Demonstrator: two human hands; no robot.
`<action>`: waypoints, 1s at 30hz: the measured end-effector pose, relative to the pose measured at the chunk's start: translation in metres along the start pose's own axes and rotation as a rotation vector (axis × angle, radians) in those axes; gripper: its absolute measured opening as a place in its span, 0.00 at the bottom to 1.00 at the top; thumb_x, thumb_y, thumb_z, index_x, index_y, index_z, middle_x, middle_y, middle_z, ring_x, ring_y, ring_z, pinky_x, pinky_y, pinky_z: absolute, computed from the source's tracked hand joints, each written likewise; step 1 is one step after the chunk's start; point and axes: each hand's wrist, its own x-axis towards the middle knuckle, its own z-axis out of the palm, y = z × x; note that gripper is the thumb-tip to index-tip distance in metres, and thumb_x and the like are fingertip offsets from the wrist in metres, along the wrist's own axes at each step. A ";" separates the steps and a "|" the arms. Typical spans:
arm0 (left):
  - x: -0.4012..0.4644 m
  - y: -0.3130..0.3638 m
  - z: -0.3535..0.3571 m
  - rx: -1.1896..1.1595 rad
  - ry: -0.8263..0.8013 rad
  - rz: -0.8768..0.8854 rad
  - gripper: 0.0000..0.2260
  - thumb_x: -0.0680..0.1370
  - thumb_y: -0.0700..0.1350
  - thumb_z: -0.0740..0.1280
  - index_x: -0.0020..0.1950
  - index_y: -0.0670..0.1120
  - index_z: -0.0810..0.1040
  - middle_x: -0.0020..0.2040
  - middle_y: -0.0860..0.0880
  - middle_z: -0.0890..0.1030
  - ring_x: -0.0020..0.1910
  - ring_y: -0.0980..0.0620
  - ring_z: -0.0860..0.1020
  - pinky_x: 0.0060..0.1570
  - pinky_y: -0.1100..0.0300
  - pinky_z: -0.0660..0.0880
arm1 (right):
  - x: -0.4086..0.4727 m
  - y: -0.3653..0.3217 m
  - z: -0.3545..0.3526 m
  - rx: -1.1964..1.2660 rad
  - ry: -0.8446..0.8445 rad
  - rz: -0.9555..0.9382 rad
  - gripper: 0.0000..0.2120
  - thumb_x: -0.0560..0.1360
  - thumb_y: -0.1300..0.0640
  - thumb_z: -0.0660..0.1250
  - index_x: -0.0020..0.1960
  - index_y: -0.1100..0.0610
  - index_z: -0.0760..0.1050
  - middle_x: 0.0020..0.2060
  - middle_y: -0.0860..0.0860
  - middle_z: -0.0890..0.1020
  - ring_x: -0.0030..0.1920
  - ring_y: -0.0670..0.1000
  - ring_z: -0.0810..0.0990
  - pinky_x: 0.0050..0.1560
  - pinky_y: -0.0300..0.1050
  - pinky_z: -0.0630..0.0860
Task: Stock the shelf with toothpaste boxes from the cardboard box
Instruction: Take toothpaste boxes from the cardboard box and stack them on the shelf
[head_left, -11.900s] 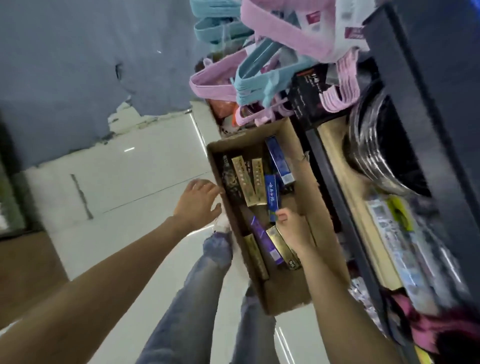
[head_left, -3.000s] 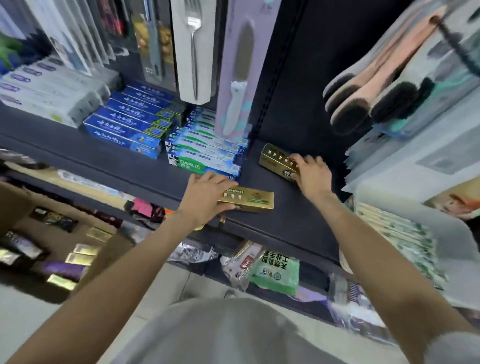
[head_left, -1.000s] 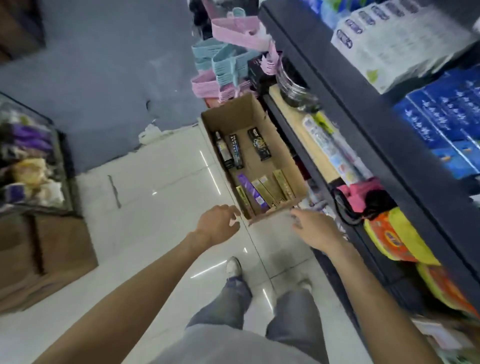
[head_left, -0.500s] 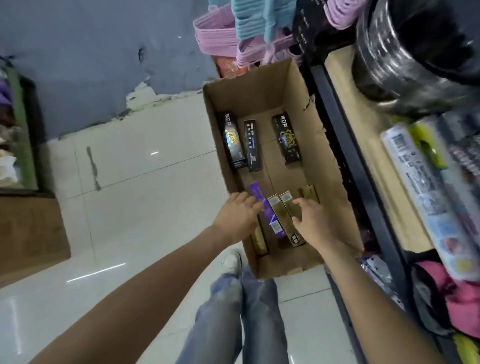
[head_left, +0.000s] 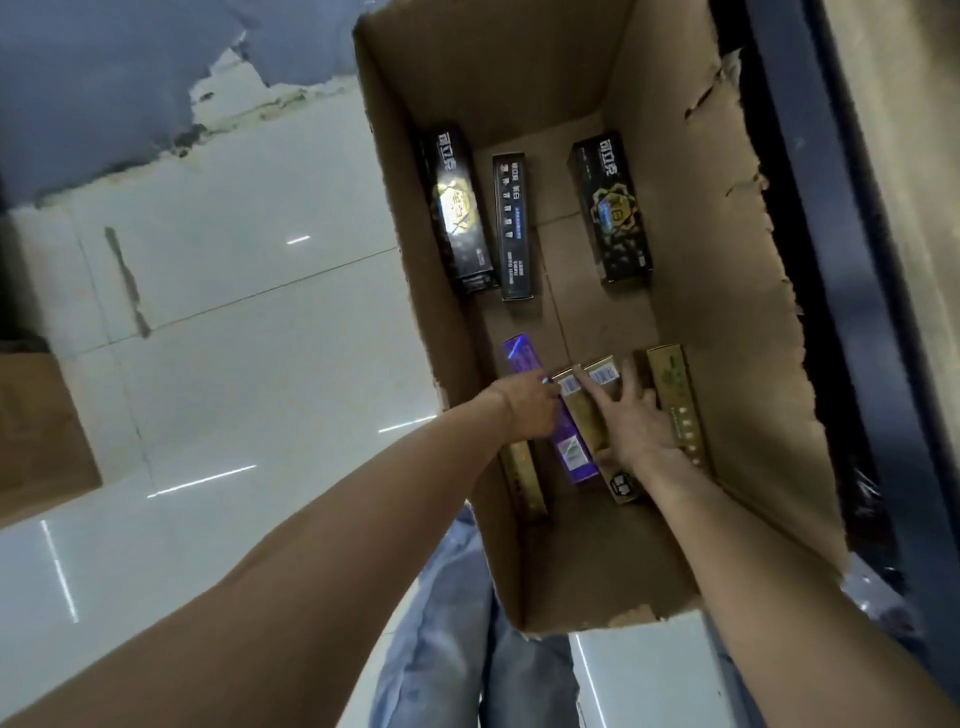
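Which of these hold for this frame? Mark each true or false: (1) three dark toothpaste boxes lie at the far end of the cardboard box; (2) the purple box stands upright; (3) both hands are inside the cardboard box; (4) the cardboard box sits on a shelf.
1. True: three dark toothpaste boxes lie at the far end of the cardboard box.
2. False: the purple box lies flat on the bottom among the gold boxes.
3. True: the left hand and the right hand both reach in at the near boxes.
4. False: it sits on the tiled floor.
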 end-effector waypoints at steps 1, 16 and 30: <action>0.004 -0.001 0.000 0.050 0.012 0.047 0.25 0.74 0.40 0.69 0.70 0.48 0.68 0.70 0.45 0.69 0.71 0.44 0.64 0.70 0.49 0.61 | 0.001 0.001 0.001 -0.001 0.013 -0.002 0.57 0.67 0.50 0.75 0.73 0.38 0.30 0.75 0.62 0.38 0.71 0.65 0.60 0.60 0.56 0.73; 0.040 0.001 0.025 0.530 0.110 0.327 0.22 0.75 0.37 0.67 0.68 0.46 0.70 0.67 0.47 0.73 0.69 0.44 0.67 0.71 0.48 0.57 | 0.012 -0.003 -0.001 0.085 0.085 -0.011 0.58 0.67 0.50 0.75 0.74 0.42 0.30 0.74 0.65 0.38 0.70 0.67 0.61 0.65 0.57 0.69; 0.025 -0.018 -0.006 0.197 0.108 0.100 0.24 0.75 0.43 0.66 0.71 0.47 0.67 0.74 0.44 0.62 0.73 0.45 0.58 0.71 0.51 0.53 | -0.053 0.011 -0.054 0.448 0.376 0.175 0.50 0.65 0.44 0.75 0.75 0.45 0.46 0.71 0.61 0.55 0.68 0.63 0.63 0.68 0.59 0.61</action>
